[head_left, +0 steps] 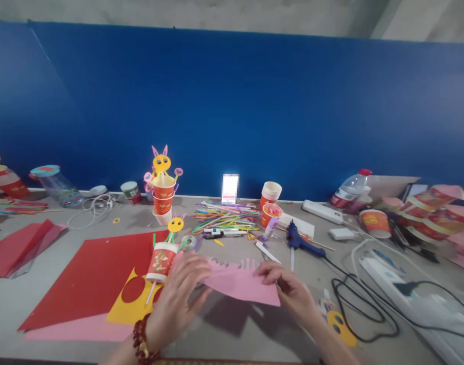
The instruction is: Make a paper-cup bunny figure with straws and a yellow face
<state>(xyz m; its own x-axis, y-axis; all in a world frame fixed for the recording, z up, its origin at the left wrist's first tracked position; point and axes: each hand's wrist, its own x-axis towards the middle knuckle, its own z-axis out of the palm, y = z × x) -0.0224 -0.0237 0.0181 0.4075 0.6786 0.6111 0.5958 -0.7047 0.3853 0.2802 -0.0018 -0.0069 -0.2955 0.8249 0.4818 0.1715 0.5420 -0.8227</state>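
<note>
A pink sheet of craft paper (241,284) with a ragged, cut-out upper edge is held above the table between my hands. My left hand (184,294) has its fingers over the sheet's left end, with the thumb lower down. My right hand (287,288) pinches the right end between thumb and fingers. Close to my left hand, a decorated red paper cup (162,261) lies tilted, with a yellow paper face (176,224) on green stems. Below the cup is a yellow sheet with round holes (127,308), lying over a large red sheet (91,274).
Colourful pipe cleaners (226,217) and pens (224,233) lie behind the sheet. A blue glue gun (302,242) trails its black cord (363,332) on the right, near a white power strip (402,299). Stacked cup figures (163,195) stand at back left. A bottle (348,190) leans at back right.
</note>
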